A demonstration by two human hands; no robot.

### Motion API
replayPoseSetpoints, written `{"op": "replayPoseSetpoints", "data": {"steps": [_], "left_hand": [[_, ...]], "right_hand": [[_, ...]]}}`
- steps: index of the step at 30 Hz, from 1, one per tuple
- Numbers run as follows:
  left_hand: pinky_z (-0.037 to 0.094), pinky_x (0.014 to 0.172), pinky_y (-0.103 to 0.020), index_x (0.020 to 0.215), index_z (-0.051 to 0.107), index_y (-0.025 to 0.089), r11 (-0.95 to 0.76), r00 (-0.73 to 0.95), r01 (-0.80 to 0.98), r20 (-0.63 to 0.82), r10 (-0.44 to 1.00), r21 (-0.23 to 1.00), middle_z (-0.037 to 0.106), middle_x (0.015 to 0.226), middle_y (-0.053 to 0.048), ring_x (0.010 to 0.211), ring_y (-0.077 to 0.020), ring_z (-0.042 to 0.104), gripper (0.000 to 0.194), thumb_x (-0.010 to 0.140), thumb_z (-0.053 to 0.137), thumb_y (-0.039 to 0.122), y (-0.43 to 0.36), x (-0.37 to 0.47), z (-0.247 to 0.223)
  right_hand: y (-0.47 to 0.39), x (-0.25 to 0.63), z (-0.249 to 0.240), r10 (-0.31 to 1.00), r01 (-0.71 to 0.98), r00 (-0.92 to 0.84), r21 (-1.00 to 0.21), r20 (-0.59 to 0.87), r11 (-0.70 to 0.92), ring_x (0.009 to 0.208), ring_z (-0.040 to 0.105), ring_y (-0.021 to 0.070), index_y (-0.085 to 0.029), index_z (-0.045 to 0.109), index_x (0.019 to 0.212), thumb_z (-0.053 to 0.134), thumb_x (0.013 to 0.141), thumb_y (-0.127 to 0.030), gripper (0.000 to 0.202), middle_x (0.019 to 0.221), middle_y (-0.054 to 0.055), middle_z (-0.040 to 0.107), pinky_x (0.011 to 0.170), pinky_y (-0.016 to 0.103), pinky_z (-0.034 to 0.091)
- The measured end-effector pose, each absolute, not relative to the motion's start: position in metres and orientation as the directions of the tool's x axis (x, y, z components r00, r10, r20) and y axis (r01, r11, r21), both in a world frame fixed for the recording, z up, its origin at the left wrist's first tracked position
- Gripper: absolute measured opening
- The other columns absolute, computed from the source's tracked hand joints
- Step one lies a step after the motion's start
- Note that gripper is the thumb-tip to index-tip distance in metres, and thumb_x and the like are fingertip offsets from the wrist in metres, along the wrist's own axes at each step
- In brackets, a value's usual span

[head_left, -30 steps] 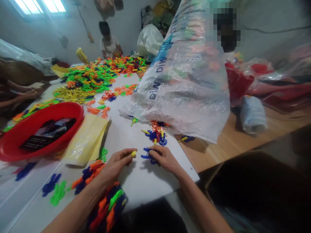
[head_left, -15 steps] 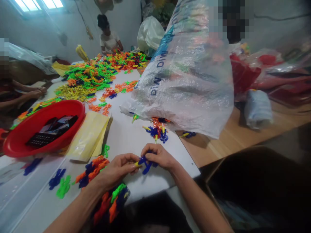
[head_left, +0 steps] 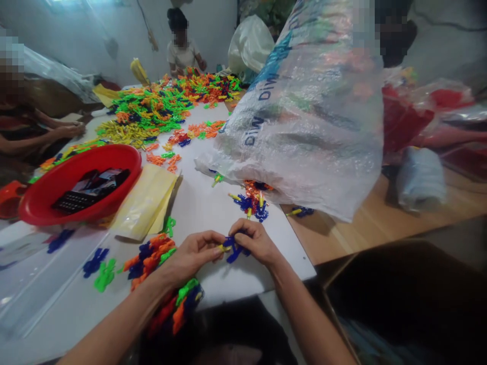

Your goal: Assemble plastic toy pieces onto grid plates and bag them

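Between my two hands is a blue plastic piece (head_left: 235,251), held over the near edge of the white table (head_left: 205,203). My left hand (head_left: 200,249) pinches a small yellow piece (head_left: 225,247) that meets the blue one's left side. The fingers of my right hand (head_left: 254,240) are closed on the blue piece's upper right part. Just beyond my right hand lie blue and yellow pieces (head_left: 261,209) with orange ones. Orange, blue and green pieces (head_left: 152,257) are heaped beside my left forearm.
A red basin (head_left: 129,185) with dark packets and a yellow plastic packet (head_left: 144,200) lie left. A big white sack (head_left: 304,142) leans at the right. Behind is a large colourful heap (head_left: 152,109). People sit at the far side and left; another is at the upper right.
The view has shifted, so the table's contents appear slightly further right and higher. Both hands keep hold of the pieces, with little change in their grip.
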State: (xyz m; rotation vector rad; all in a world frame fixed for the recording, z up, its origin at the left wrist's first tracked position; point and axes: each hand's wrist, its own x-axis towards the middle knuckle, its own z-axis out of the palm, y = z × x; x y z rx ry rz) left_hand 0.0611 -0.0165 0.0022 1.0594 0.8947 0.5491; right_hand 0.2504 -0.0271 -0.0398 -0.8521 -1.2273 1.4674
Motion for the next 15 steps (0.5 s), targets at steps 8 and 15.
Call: {"op": "replayPoseSetpoints", "data": {"steps": [8, 15], "left_hand": [[0.038, 0.059, -0.02, 0.085, 0.064, 0.011, 0.498, 0.529, 0.025, -0.434, 0.729, 0.867, 0.061, 0.068, 0.0, 0.061, -0.0074, 0.05, 0.038, 0.063, 0.081, 0.037, -0.026, 0.059, -0.001], [0.036, 0.053, -0.022, 0.079, 0.061, 0.011, 0.447, 0.388, 0.225, -0.5, 0.774, 0.866, 0.055, 0.062, 0.001, 0.055, -0.0079, 0.046, 0.022, 0.065, 0.066, 0.027, -0.031, 0.057, -0.007]], "right_hand": [[-0.026, 0.247, -0.035, 0.935, -0.097, -0.342, -0.993, 0.094, 0.064, 0.059, 0.049, 0.0097, -0.017, 0.064, 0.084, 0.061, 0.082, -0.038, 0.021, 0.069, -0.002, 0.058, 0.055, 0.021, 0.038], [-0.03, 0.239, -0.038, 0.887, 0.259, -0.393, -0.896, 0.244, 0.361, 0.069, 0.056, 0.0129, -0.019, 0.062, 0.087, 0.053, 0.09, -0.033, 0.017, 0.077, 0.001, 0.063, 0.064, 0.024, 0.04]]}}
